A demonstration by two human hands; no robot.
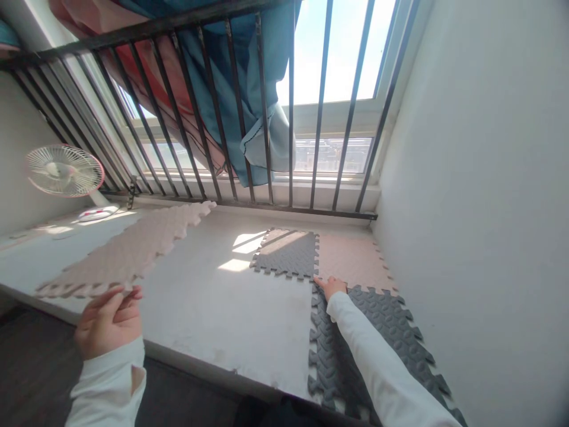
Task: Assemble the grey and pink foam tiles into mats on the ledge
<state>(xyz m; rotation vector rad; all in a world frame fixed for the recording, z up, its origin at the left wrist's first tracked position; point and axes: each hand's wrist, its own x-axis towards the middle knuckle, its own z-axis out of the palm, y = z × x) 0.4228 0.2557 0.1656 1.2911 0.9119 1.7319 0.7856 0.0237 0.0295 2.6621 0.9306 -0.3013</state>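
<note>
My left hand (110, 320) pinches the near edge of a pale pink foam mat tile (128, 249), which is tilted above the left part of the white ledge. My right hand (331, 287) rests where several tiles meet, its index finger stretched toward the corner of a grey foam tile (288, 254). Beside that tile lies a flat pink foam tile (351, 261), its toothed edge against the grey one. Under my right forearm is a dark grey foam tile (382, 314) with a raised pattern; the sleeve covers part of it.
The white ledge (200, 308) drops off at its front edge to a dark floor. A black metal railing (291, 148) runs along the back before a window, with blue and pink cloth (235, 89) hanging there. A fan (66, 172) stands at left; a white wall (480, 207) bounds the right.
</note>
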